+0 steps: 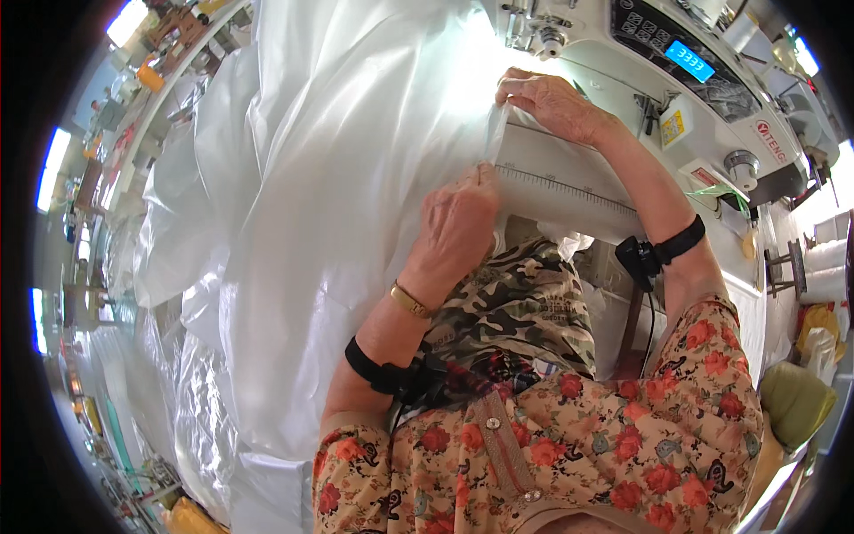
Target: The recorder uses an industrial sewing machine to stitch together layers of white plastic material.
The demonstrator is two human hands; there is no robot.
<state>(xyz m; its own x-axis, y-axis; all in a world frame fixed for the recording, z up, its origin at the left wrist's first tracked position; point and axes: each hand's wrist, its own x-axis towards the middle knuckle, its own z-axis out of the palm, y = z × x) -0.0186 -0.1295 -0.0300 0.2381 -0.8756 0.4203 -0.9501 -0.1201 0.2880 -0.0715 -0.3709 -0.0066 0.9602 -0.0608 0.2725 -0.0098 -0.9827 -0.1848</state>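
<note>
A large sheet of thin, shiny white fabric (311, 187) spreads over the left side and hangs down in folds. My left hand (460, 216) pinches its right edge, fingers pressed together. Farther up the same edge, close to the bright lamp glow, my right hand (556, 102) grips the fabric between thumb and fingers. The edge runs fairly straight between both hands. Just beyond my right hand is the needle area of a white sewing machine (587, 49); glare hides the needle and presser foot.
A printed ruler scale (565, 189) runs along the machine table's near edge. The machine's control panel (676, 44) with a lit blue display is at the upper right, above a round knob (741, 167). A green cushion (794, 405) sits at the right. Cluttered workbenches line the far left.
</note>
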